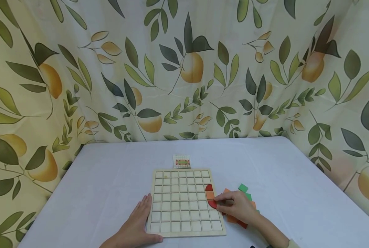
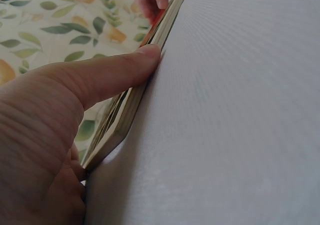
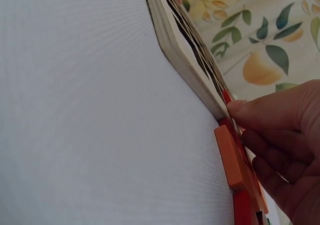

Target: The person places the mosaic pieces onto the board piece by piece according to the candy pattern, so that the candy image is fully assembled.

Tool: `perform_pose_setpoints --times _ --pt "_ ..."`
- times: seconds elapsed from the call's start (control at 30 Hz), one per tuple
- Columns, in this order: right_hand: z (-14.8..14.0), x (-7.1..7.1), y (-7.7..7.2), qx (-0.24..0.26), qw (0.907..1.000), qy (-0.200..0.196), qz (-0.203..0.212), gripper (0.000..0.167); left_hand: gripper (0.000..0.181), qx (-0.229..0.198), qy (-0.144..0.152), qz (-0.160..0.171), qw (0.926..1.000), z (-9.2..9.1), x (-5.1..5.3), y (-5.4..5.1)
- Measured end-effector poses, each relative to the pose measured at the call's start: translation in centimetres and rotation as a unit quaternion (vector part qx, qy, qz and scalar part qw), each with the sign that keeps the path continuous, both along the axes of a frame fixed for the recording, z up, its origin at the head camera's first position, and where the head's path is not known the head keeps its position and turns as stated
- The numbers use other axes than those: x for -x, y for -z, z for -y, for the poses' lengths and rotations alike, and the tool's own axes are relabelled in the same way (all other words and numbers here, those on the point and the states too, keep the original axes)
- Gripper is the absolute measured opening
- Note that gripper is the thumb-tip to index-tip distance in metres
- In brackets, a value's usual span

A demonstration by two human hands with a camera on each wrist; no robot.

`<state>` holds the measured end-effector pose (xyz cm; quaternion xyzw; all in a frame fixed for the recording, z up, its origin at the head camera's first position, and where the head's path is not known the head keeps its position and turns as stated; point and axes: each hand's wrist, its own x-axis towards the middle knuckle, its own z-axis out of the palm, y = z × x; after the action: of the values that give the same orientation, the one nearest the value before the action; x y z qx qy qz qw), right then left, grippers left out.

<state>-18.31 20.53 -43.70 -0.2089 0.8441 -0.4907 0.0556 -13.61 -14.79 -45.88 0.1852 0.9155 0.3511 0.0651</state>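
A wooden grid board (image 1: 187,236) lies flat on the table. My left hand (image 1: 136,222) rests against its left side with straight fingers, and the thumb (image 2: 130,67) presses on the front edge. At the board's right column, my right hand (image 1: 240,206) pinches a red rounded tile (image 1: 212,204) between thumb and fingertips; in the right wrist view the thumb (image 3: 255,110) touches this tile's edge. Directly above it in the same column sit an orange square tile (image 1: 210,195) and another red rounded tile (image 1: 208,187). The other cells hold no tiles.
Loose orange, red and green tiles lie right of the board, partly under my right hand, among them a green tile (image 1: 243,187) and an orange tile (image 3: 230,157). A small pattern card (image 1: 182,166) lies behind the board. A leaf-print curtain (image 1: 184,103) hangs behind the white table (image 1: 119,179).
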Motion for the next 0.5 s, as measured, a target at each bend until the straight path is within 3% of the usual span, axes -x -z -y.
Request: perform_pose_setpoints --times 0.5 --pt "-0.11 0.06 -0.08 -0.001 1.0000 0.004 0.006 0.023 0.125 -0.003 0.005 -0.012 0.9999 -0.02 -0.13 0.02"
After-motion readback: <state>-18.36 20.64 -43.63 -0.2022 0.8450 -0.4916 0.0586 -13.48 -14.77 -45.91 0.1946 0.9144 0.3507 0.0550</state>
